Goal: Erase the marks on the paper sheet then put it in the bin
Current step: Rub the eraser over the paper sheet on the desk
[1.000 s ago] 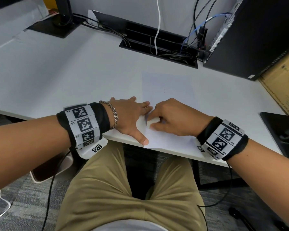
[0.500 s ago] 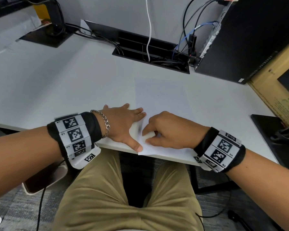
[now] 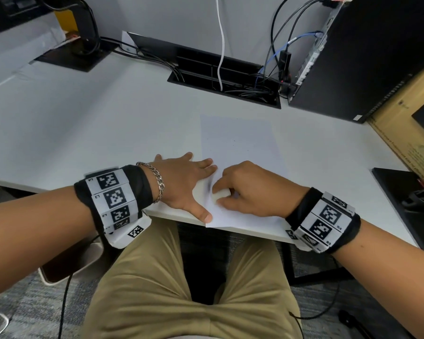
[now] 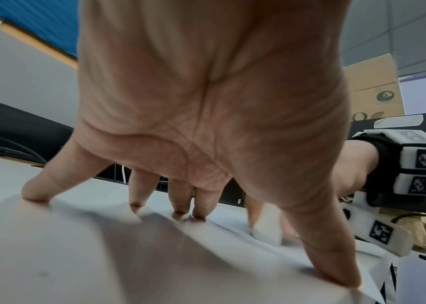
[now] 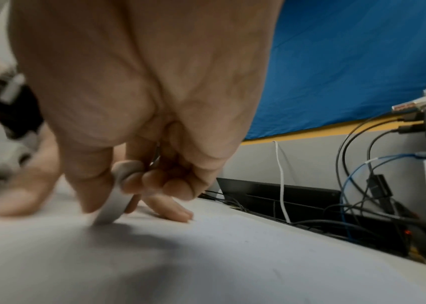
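A smooth white bench [image 3: 88,123] in an office corner carries the work, its near edge just above the person's lap. The thin, limp paper sheet [image 3: 238,143] lies flat, its near end reaching that edge. The left hand [image 3: 181,182] presses it with fingers straight and spread, thumb at the sheet's near left corner. The right hand [image 3: 252,189] pinches a small white eraser [image 3: 219,195], a soft rounded block, tip down on the paper.

Risk, as I judge it: hard strokes toward the unpinned side could buckle or tear the sheet, or slide it off the edge. Faint specks show farther up.

Beyond lie a black cable tray [image 3: 225,79] and a black computer case [image 3: 367,57]. No bin is in view.
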`<action>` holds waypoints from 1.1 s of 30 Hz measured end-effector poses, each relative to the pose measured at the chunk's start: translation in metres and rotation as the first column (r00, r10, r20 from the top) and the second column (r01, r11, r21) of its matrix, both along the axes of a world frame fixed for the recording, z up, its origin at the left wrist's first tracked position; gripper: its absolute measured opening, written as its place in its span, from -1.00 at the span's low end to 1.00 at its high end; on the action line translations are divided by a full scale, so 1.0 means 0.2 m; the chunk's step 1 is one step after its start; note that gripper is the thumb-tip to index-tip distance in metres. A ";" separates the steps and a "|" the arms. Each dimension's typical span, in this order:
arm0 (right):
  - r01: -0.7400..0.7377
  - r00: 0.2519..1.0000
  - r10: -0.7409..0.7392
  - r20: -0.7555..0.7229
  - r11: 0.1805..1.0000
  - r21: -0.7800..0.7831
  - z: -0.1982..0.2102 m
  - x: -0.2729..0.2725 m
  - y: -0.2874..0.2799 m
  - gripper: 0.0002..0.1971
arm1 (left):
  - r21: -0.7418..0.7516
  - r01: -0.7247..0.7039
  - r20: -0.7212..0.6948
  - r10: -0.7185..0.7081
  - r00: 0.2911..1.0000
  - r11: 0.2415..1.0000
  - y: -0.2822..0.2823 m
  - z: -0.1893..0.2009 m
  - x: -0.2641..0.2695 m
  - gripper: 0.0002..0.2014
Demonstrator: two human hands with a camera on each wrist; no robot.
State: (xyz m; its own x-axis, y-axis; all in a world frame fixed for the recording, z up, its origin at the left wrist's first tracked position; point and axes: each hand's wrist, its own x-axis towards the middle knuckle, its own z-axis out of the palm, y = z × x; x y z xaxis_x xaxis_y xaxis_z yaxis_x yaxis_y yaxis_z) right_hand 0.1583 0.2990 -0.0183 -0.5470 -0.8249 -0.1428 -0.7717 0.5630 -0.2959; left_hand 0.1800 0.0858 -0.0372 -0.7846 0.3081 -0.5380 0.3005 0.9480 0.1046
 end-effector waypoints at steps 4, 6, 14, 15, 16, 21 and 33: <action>0.012 1.000 -0.012 -0.002 1.000 0.014 0.02 -0.03 0.00 -0.76 | 0.000 -0.003 0.006 0.003 1.000 1.000 0.00 0.01 0.00 0.33; 0.054 0.998 -0.054 -0.043 0.999 0.004 0.01 -0.05 0.01 -0.74 | 0.006 -0.008 0.008 0.008 1.000 1.000 0.01 0.01 0.00 0.32; 0.037 0.999 -0.036 -0.036 0.999 0.029 0.03 -0.07 0.03 -0.76 | -0.003 -0.002 0.009 0.002 1.000 1.000 0.00 0.00 0.00 0.32; 0.045 0.998 -0.043 -0.051 0.999 0.027 0.02 -0.07 0.03 -0.75 | -0.006 0.000 0.008 0.000 1.000 1.000 0.00 0.00 0.00 0.32; 0.028 0.998 -0.027 -0.051 0.999 0.029 0.01 -0.05 0.03 -0.74 | -0.008 0.001 0.007 -0.001 1.000 1.000 0.00 0.00 0.00 0.32; -0.005 1.000 0.007 -0.028 0.999 0.039 0.02 -0.02 0.05 -0.75 | -0.008 0.002 0.011 -0.002 1.000 1.000 0.00 0.00 0.00 0.33; 0.082 0.993 -0.076 -0.095 0.995 0.060 0.02 0.00 0.10 -0.71 | -0.005 -0.003 0.019 0.003 1.000 1.000 0.00 0.00 0.00 0.32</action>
